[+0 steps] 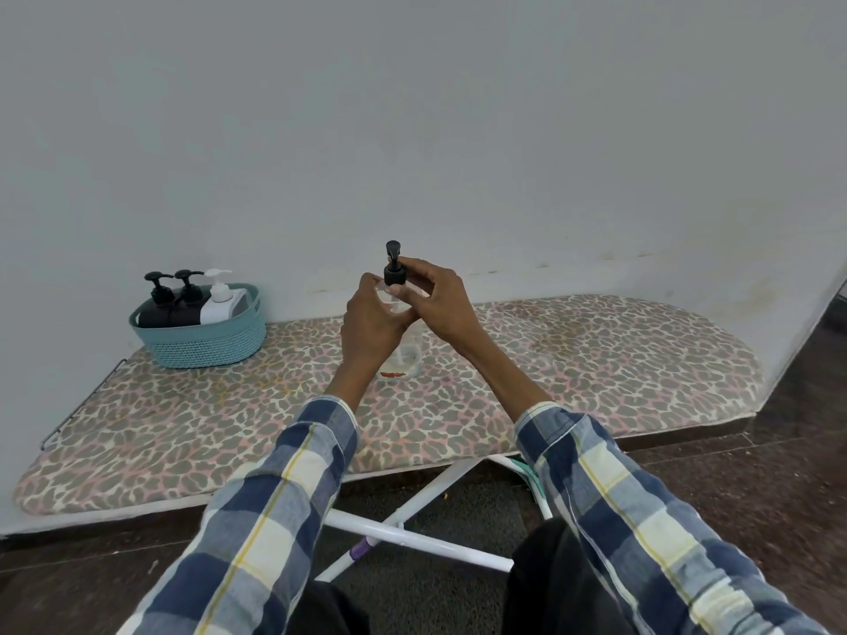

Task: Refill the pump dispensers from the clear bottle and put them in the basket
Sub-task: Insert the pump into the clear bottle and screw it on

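A clear bottle (405, 355) with a black pump head (394, 265) stands upright on the leopard-print ironing board (596, 359), near its middle. My left hand (371, 330) wraps around the bottle's upper body. My right hand (437, 300) pinches the black pump collar at the neck with thumb and fingers. At the far left stands a teal basket (201, 346) holding two black pump dispensers (158, 302) (188, 297) and one white pump dispenser (220, 300). The bottle's middle is hidden behind my hands.
The board runs along a grey wall (412, 130). White folding legs (412, 533) show beneath its front edge, above a dark floor (756, 488). A metal wire rack (78, 405) sticks out at the board's left end.
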